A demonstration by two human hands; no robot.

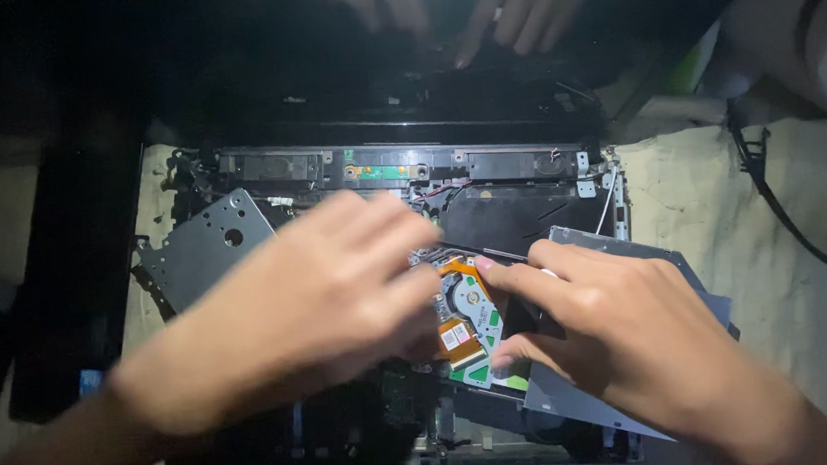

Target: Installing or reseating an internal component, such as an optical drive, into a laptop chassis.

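Note:
An opened laptop chassis (486,167) lies in front of me with its inner parts bare. My left hand (313,299) hovers, blurred, over its middle, fingers spread, covering what is below it. My right hand (617,330) rests on a flat grey optical drive (612,246) at the right, index finger and thumb reaching to its exposed underside with a green circuit board and orange ribbon cable (466,329). Whether the right hand grips the drive I cannot tell.
A grey metal bracket plate (202,248) with holes sticks up at the left of the chassis. Another person's two hands (463,13) touch the dark far edge. A black cable (780,213) runs over the pale cloth (714,207) at the right.

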